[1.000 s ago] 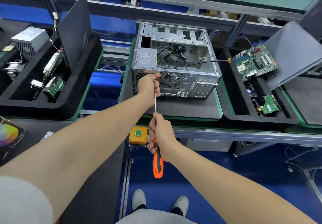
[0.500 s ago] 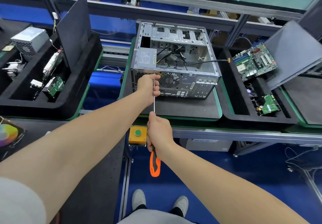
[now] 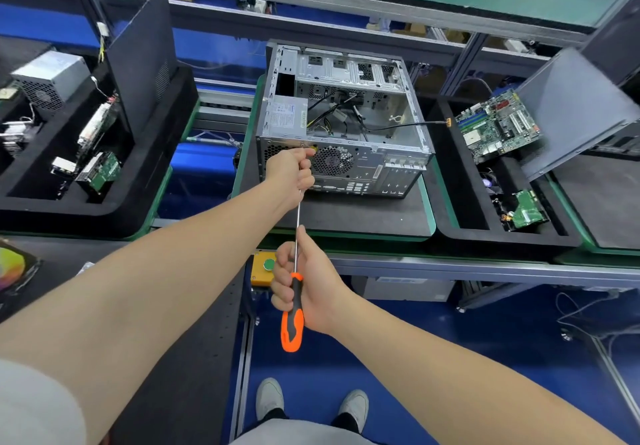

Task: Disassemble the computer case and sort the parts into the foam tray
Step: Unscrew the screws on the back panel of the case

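- The computer case [image 3: 346, 125] lies open side up on a dark mat [image 3: 346, 216] on the bench [image 3: 450, 268], its rear panel facing the person. It sits right at the left fingers [image 3: 306, 181] and well beyond the right ones.
- Inside it, just beyond the left fingers, a silver power supply [image 3: 287, 115] fills the near-left corner. Loose black cables [image 3: 346, 112] trail off to their right.
- The left hand [image 3: 291, 170] is up against the rear panel beside the round fan grille [image 3: 332, 160], with its fingers curled tight round the far end of the screwdriver [image 3: 292, 309] shaft. The tip is hidden under them.
- The right hand [image 3: 308, 288] grips the orange and black handle nearer the person. Its fingers [image 3: 280, 281] are wrapped round the handle and the thumb lies up along the shaft.
- A yellow box with a green button [image 3: 263, 268] sits just left of the right fingers, on the bench edge.
- Well to the right of both hands is a black foam tray [image 3: 502, 240]. It holds a green motherboard [image 3: 498, 125], a smaller green board [image 3: 526, 212] and a grey side panel [image 3: 571, 108] leaning tilted.
- Well to the left is another foam tray [image 3: 86, 216], with small boards, a boxy silver unit [image 3: 48, 77] and an upright dark panel [image 3: 142, 56].
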Tool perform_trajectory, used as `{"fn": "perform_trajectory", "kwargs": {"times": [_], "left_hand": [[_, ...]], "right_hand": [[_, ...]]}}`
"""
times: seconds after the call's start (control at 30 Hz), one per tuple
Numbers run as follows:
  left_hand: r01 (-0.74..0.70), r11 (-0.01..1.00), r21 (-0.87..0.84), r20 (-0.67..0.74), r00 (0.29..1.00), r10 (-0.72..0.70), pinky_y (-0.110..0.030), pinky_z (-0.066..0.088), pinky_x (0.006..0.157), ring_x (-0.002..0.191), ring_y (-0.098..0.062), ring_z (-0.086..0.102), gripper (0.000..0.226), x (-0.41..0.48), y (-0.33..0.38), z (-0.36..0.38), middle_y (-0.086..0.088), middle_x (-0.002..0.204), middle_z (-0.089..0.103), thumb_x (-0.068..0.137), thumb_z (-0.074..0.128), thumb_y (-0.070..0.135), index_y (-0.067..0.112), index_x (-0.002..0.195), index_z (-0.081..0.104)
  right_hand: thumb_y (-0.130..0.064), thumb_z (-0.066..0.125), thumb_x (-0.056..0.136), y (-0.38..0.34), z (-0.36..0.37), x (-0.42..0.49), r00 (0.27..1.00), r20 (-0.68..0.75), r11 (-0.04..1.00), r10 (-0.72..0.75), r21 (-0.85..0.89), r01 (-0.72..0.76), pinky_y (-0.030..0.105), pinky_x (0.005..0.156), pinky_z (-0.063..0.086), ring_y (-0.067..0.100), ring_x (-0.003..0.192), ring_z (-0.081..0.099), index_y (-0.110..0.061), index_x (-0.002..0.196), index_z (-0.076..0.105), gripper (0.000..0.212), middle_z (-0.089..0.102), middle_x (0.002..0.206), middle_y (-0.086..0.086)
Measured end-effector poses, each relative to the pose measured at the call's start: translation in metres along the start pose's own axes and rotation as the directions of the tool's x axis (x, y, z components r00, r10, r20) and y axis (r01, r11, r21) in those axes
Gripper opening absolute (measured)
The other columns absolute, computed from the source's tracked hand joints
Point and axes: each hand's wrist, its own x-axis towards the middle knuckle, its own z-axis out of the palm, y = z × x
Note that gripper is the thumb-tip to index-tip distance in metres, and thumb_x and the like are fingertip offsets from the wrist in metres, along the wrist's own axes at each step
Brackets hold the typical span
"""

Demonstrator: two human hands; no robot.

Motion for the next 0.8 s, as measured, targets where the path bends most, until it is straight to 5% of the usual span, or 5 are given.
{"fn": "perform_trajectory", "kwargs": {"times": [0.2,0.47,0.6,0.67,0.8], "left_hand": [[0.024,0.999,-0.048,0.025,0.999,-0.022,-0.021,0.02,0.03,0.033,-0.006,0.023,0.029,0.004,-0.001,-0.001,0.002,0.052,0.043,0.111,0.034,0.01,0.001,0.101,0.059],[0.017,1.0,-0.023,0.05,0.999,-0.016,-0.02,0.02,0.031,0.035,-0.006,0.024,0.029,0.003,-0.001,-0.006,0.002,0.055,0.044,0.111,0.035,0.012,0.003,0.102,0.06],[0.014,0.999,-0.029,0.048,0.999,-0.012,-0.021,0.02,0.031,0.035,-0.006,0.024,0.029,0.004,-0.004,-0.004,0.002,0.056,0.044,0.111,0.033,0.013,0.004,0.102,0.06],[0.01,1.0,-0.007,0.04,0.999,-0.01,-0.021,0.02,0.031,0.036,-0.006,0.025,0.029,0.006,-0.003,-0.004,0.002,0.057,0.045,0.11,0.033,0.012,0.005,0.102,0.06],[0.008,0.999,0.034,0.032,0.999,-0.009,-0.021,0.019,0.032,0.036,-0.006,0.024,0.03,0.007,0.001,-0.004,0.002,0.055,0.044,0.109,0.031,0.009,0.004,0.103,0.06]], "right_hand": [[-0.077,0.047,0.097,0.006,-0.005,-0.011,0.966,0.231,0.98,0.114,0.133,-0.147,0.021,0.038,0.022,0.01,0.034,0.023,-0.016,0.06,0.04,0.072,0.03,0.045,-0.003],[-0.083,0.039,0.095,0.005,0.021,-0.014,0.96,-0.269,0.985,0.076,-0.127,-0.114,0.024,0.042,0.023,0.014,0.045,0.019,-0.021,0.062,0.036,0.071,0.026,0.057,-0.001],[-0.077,0.031,0.102,0.006,0.023,-0.005,0.884,-0.459,0.919,-0.088,-0.38,-0.106,0.026,0.049,0.035,0.017,0.046,0.032,-0.014,0.091,0.05,0.066,0.039,0.067,0.004],[-0.077,0.032,0.101,0.005,0.02,-0.007,0.907,-0.419,0.936,-0.044,-0.335,-0.11,0.027,0.05,0.036,0.017,0.044,0.033,-0.016,0.079,0.05,0.067,0.039,0.06,0.003],[-0.072,0.039,0.104,0.005,0.008,-0.017,0.995,-0.087,0.994,0.05,-0.092,-0.058,0.028,0.051,0.044,0.018,0.047,0.04,-0.016,0.071,0.055,0.067,0.046,0.062,0.004]]}}
